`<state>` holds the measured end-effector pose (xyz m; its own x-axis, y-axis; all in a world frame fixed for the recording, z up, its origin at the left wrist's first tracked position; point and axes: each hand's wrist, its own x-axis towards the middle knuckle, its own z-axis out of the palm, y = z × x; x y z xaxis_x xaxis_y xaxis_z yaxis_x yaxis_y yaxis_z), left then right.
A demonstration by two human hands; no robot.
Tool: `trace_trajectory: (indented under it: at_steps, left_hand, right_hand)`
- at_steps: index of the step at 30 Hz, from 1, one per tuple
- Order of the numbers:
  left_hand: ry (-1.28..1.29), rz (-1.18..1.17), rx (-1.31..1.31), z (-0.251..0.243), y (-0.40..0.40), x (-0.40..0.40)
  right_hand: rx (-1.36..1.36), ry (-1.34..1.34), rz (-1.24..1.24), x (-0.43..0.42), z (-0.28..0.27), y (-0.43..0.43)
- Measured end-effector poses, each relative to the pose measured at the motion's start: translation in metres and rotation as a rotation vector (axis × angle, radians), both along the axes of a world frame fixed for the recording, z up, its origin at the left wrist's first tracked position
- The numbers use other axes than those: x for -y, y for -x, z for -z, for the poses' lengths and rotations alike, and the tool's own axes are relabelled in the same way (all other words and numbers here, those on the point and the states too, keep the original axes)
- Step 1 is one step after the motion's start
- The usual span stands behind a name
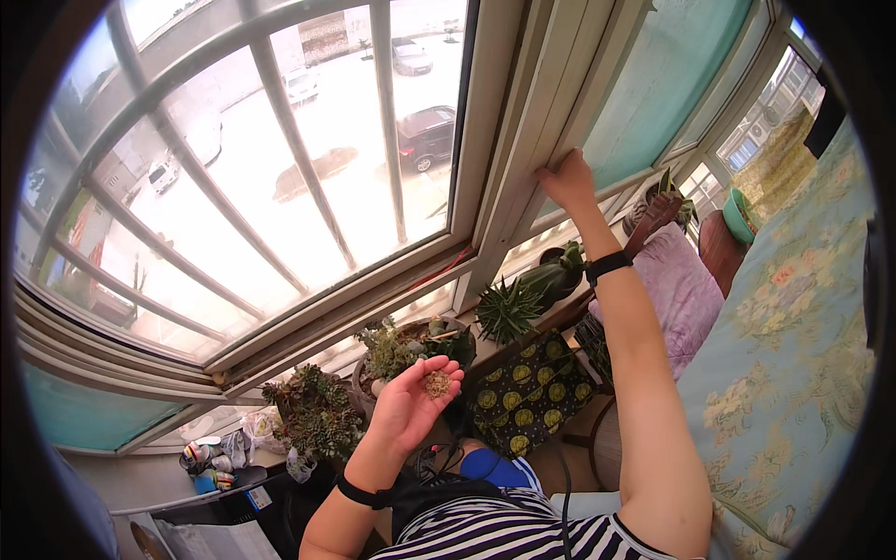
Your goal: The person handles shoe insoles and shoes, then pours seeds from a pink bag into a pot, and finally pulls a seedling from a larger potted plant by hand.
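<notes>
Palm up, my left hand cups a small heap of brownish seeds or grains near the fingers. It is in front of potted succulents on the sill. My right hand reaches up to the window frame, its fingers on the frame's edge beside a teal-tinted pane; the fingertips are partly hidden, so its grip is unclear. A black band circles each wrist.
Metal bars stand outside the large window pane, with parked cars below. Along the sill are a spiky aloe-like plant and a round planter. A patterned bag lies below; a floral curtain hangs at right.
</notes>
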<state>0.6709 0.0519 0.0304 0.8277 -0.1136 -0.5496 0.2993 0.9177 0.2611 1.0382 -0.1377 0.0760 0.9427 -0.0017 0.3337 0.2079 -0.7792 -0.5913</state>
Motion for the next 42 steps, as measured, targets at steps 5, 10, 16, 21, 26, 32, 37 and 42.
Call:
trace_trajectory:
  at_steps: [5,10,16,21,26,32,37,42]
  left_hand:
    - [0.099,0.217,0.026,0.016,-0.099,0.069]
    - [0.202,0.25,-0.04,0.045,-0.187,0.135]
    - [0.317,0.02,-0.184,0.099,-0.318,0.2]
    - [0.238,-0.441,0.078,0.084,-0.454,0.201]
    - [0.31,-0.279,-0.02,0.088,-0.469,0.184]
    - [0.198,0.101,-0.077,0.052,-0.325,0.222]
    - [0.036,0.34,-0.127,0.028,-0.222,0.172]
    - [-0.131,0.416,-0.091,0.035,-0.148,0.127]
  right_hand:
    - [0.08,0.041,-0.116,0.046,-0.001,-0.031]
    - [-0.02,0.044,0.0,0.116,0.0,-0.087]
    - [0.002,-0.028,-0.034,0.14,0.001,-0.113]
    - [0.111,-0.085,-0.062,0.143,0.014,-0.115]
    - [0.013,-0.105,-0.106,0.141,0.012,-0.118]
    - [0.13,-0.091,-0.038,0.146,0.02,-0.115]
    - [-0.052,-0.2,-0.227,0.08,0.0,-0.063]
    - [-0.032,-0.256,-0.46,0.053,0.028,-0.022]
